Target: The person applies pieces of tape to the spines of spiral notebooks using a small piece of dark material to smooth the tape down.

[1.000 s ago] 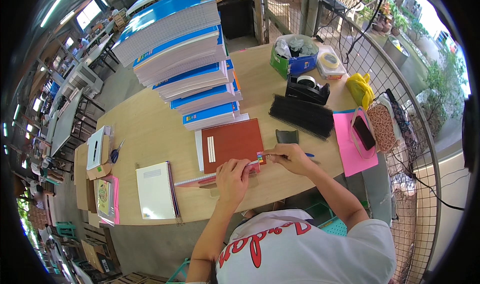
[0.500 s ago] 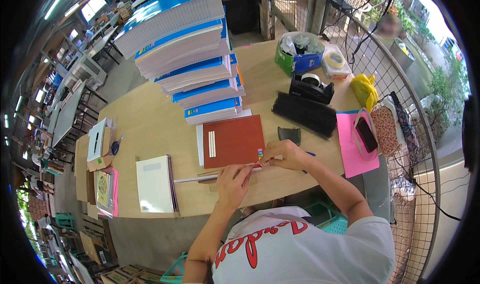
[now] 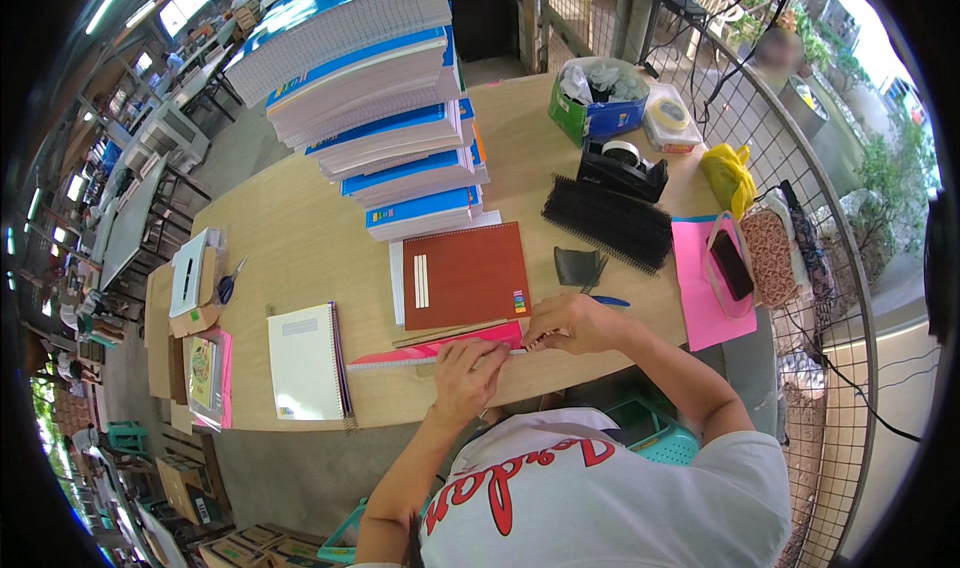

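Observation:
A pink-covered notebook (image 3: pixel 440 343) is tilted up on edge near the table's front, so only a narrow band of its cover shows. A pale toothed binding edge seems to run along its lower side. My left hand (image 3: pixel 468 376) grips its middle, fingers closed over it. At its right end, the fingers of my right hand (image 3: pixel 575 324) are pinched together; whatever small thing they hold is hidden. Just beyond lies a brown spiral notebook (image 3: pixel 466 278) with a white label patch. To the left rests a white-covered spiral notebook (image 3: pixel 305 363).
Tall stacks of blue-covered notebooks (image 3: pixel 400 123) stand behind. At right are black binding coils (image 3: pixel 608 223), a tape dispenser (image 3: pixel 622 171), a dark small piece (image 3: pixel 578 266), a blue pen (image 3: pixel 608 300) and a phone (image 3: pixel 732 268) on pink sheets. Scissors (image 3: pixel 230 283) lie left.
The pink notebook has tipped so that its cover now shows as a long band. Both hands moved slightly toward me, still at its middle and right end.

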Tool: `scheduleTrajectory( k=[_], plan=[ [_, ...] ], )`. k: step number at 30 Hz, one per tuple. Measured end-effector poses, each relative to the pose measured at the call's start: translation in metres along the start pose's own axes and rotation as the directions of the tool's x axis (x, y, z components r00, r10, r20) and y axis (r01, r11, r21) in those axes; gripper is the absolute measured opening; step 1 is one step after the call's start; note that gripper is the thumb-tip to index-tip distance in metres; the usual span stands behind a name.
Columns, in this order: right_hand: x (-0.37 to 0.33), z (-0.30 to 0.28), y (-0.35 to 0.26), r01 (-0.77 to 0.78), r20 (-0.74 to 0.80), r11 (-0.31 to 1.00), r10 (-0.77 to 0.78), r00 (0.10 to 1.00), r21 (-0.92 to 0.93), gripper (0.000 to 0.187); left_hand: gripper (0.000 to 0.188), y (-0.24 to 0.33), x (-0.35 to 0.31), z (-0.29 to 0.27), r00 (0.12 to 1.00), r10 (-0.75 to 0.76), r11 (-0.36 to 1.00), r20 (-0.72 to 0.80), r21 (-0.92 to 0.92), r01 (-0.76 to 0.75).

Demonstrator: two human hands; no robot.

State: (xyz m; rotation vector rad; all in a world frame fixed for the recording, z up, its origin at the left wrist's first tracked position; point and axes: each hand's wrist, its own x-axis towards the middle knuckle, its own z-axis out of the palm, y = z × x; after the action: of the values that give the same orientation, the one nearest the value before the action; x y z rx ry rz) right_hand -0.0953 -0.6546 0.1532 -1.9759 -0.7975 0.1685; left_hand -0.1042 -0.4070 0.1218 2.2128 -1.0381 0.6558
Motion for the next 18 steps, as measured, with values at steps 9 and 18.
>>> scheduleTrajectory(
  k=[9, 18],
  plan=[
    [0.005, 0.013, -0.019, -0.094, -0.317, 0.94, -0.016, 0.948, -0.329, 0.025, 0.023, -0.002, 0.03, -0.004, 0.983, -0.175, 0.983, 0.049, -0.053, 0.178],
    [0.007, 0.034, -0.013, -0.142, -0.312, 0.875, -0.011, 0.95, -0.462, 0.028, 0.022, -0.008, 0.025, -0.001, 0.987, -0.155, 0.985, 0.037, -0.067, 0.157]
  ],
)
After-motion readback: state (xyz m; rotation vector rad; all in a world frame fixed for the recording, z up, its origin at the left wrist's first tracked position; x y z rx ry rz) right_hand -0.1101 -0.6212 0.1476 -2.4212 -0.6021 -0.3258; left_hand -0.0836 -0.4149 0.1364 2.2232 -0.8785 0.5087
